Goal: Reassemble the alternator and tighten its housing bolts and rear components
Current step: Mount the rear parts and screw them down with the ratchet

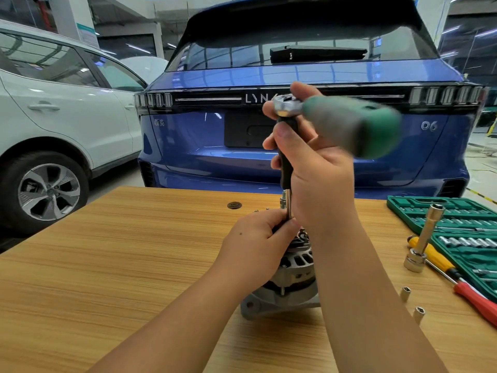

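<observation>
The grey alternator (289,281) stands on the wooden table (129,254), partly hidden by my forearms. A ratchet (347,125) with a blurred green-grey handle sits on top of a long black and chrome extension (287,168) that stands upright over the alternator's top. My right hand (314,168) grips the upper part of the extension just under the ratchet head. My left hand (258,243) pinches the extension's lower end right above the alternator. The socket and bolt under my left hand are hidden.
A green socket set case (457,224) lies open at the right table edge. A long socket (423,240) leans by it, with a yellow and a red screwdriver (468,292) and two loose sockets (412,302) nearby. A blue car (309,76) stands behind the table, a white car (53,117) at the left.
</observation>
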Demonstrator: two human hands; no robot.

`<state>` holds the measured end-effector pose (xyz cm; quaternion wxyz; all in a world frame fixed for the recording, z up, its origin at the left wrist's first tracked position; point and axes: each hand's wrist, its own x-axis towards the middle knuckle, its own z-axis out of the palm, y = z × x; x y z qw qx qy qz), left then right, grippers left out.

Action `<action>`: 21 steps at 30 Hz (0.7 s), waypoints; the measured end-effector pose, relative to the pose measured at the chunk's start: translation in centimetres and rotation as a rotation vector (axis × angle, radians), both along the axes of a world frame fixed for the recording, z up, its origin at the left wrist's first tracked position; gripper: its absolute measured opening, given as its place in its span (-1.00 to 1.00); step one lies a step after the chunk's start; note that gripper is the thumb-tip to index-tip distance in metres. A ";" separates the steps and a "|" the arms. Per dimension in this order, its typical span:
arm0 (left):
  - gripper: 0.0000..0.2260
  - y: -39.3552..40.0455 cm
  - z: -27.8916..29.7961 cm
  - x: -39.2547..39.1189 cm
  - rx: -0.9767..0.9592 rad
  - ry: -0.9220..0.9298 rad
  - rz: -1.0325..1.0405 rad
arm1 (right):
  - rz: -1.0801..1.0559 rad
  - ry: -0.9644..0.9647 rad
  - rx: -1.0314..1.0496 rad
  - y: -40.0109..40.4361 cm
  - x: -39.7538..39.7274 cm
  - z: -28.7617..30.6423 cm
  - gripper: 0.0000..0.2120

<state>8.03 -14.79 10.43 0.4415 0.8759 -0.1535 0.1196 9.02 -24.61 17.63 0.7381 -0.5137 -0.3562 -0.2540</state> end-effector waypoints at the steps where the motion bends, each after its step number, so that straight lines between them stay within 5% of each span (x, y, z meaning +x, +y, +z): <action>1: -0.70 0.0 0.1 -0.1 -0.008 0.008 0.000 | 0.006 0.027 -0.010 0.1 -0.3 0.3 -0.65; 5: -0.70 -0.1 0.3 -0.4 -0.024 0.020 -0.014 | 0.170 0.301 0.033 0.3 -1.1 2.1 -0.69; 9: -0.70 0.0 0.2 -0.7 -0.053 0.011 -0.012 | 0.169 0.328 0.025 0.1 -0.9 2.6 -0.85; 11: -0.70 0.0 0.2 -0.7 -0.035 0.008 -0.006 | 0.151 0.309 0.070 0.0 -0.6 2.2 -0.90; 13: -0.71 0.0 0.2 -0.4 0.016 -0.006 -0.003 | 0.083 0.216 0.127 -0.3 -0.6 1.3 -0.71; 18: -0.77 -0.1 0.1 -0.2 0.041 -0.034 -0.019 | -0.267 0.059 0.115 -0.5 -0.1 0.6 -0.84; 21: -0.77 0.0 0.0 -0.1 0.040 -0.027 -0.032 | -0.258 0.077 0.107 -0.8 0.2 0.9 -0.87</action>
